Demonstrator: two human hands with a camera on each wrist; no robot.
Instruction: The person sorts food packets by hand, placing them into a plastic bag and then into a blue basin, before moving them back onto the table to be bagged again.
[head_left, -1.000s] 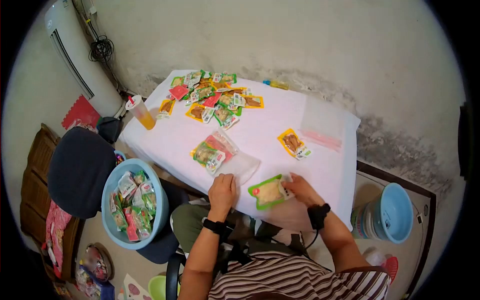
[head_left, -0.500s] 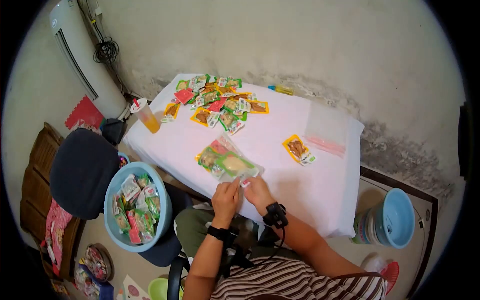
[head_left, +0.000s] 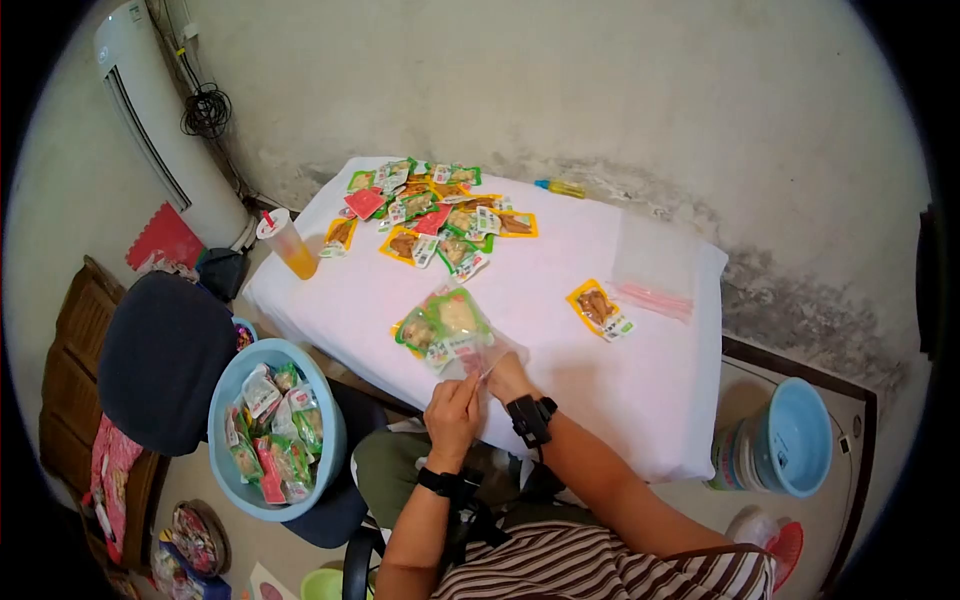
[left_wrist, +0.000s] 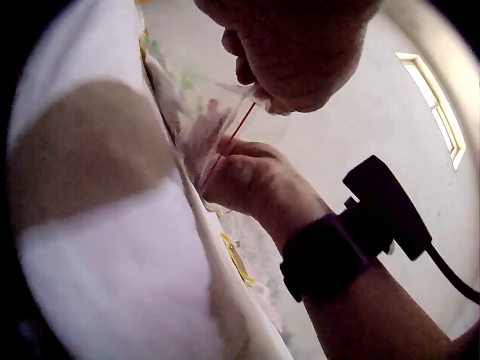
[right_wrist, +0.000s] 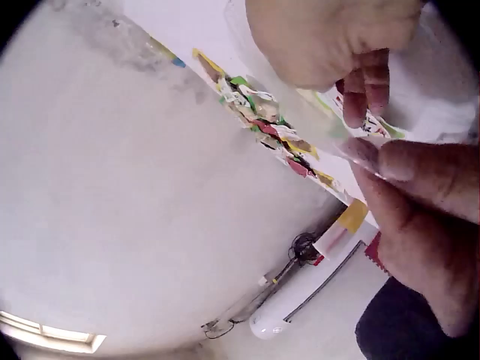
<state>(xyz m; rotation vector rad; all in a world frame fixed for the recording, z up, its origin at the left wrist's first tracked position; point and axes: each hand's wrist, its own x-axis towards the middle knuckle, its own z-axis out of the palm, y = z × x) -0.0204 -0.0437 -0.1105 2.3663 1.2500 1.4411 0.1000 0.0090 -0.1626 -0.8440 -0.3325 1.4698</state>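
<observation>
A clear zip bag [head_left: 508, 345] lies near the table's front edge, its red seal line showing in the left wrist view. My left hand [head_left: 453, 412] pinches the bag's mouth between thumb and fingers. My right hand [head_left: 510, 378] reaches inside, with its fingers [left_wrist: 206, 135] extended and seen blurred through the plastic. Just beyond those fingertips, a green-edged food packet [head_left: 459, 312] with pale contents lies in the bag. Another green packet [head_left: 416, 333] is beside it, partly overlapped. The right thumb is hidden.
Mixed snack packets [head_left: 430, 205] are heaped at the back left beside a drink cup [head_left: 287, 245]. A yellow packet [head_left: 597, 308] and flat zip bags [head_left: 655, 265] lie on the right. A blue basin [head_left: 335, 420] of filled bags stands left of the table.
My right hand has carried the pale green-edged packet from the table's right side into the bag, and its fingers are now inside. The left hand has taken hold of the bag's mouth.
</observation>
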